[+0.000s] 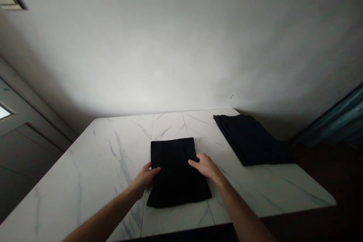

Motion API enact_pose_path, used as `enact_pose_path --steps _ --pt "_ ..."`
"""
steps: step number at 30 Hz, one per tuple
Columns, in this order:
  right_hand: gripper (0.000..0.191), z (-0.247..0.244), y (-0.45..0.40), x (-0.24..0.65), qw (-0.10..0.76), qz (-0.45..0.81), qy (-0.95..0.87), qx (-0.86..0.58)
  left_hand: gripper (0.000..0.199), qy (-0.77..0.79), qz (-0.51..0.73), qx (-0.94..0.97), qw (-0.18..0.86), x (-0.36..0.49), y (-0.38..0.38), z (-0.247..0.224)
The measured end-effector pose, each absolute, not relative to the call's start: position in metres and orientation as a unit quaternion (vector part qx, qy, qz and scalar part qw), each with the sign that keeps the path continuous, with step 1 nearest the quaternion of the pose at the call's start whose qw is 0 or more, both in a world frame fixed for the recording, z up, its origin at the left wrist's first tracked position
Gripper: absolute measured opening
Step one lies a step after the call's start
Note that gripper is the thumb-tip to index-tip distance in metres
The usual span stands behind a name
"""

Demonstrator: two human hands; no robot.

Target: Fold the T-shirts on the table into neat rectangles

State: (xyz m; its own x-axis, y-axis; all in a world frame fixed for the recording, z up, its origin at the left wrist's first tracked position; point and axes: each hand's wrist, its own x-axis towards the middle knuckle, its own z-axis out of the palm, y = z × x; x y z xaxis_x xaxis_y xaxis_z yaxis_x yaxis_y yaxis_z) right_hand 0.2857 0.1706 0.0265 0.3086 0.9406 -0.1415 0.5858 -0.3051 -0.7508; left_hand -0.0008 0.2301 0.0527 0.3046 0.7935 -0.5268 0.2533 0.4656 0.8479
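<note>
A folded black cloth (177, 176), perhaps a garment, is in front of me at the middle of the white marbled table (99, 170). My left hand (146, 177) grips its left edge, thumb on top and the other fingers underneath, partly hidden. On the opposite edge my right hand (205, 165) holds it the same way, its thumb pressed on the upper face. The cloth's near edge seems to rest on the tabletop; whether the far edge is lifted I cannot tell.
Dark navy folded clothes (252, 140) lie at the table's right side, reaching its edge. A pale wall (170, 53) stands behind the table. To the left is a door (25, 136), and a teal curtain (337, 117) hangs at the right.
</note>
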Motion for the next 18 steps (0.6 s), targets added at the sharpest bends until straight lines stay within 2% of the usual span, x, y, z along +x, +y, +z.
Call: enact_pose_path --steps 4,8,13,15,18 --pt "0.034 0.026 0.175 0.276 0.289 0.244 -0.539 -0.752 0.046 0.518 0.275 0.518 0.622 0.009 0.235 0.051" --pt "0.043 0.027 0.176 0.267 0.371 0.262 -0.525 -0.72 0.048 0.469 0.311 0.477 0.675 0.019 0.23 0.056" --pt "0.045 0.054 0.16 0.269 0.529 0.449 -0.411 -0.591 0.054 0.463 0.293 0.401 0.734 0.038 0.221 0.092" --pt "0.045 0.068 0.149 0.281 0.557 0.512 -0.357 -0.548 0.052 0.452 0.283 0.398 0.747 0.051 0.217 0.108" --pt "0.045 0.082 0.133 0.311 0.583 0.53 -0.309 -0.532 0.05 0.424 0.274 0.38 0.775 0.079 0.213 0.126"
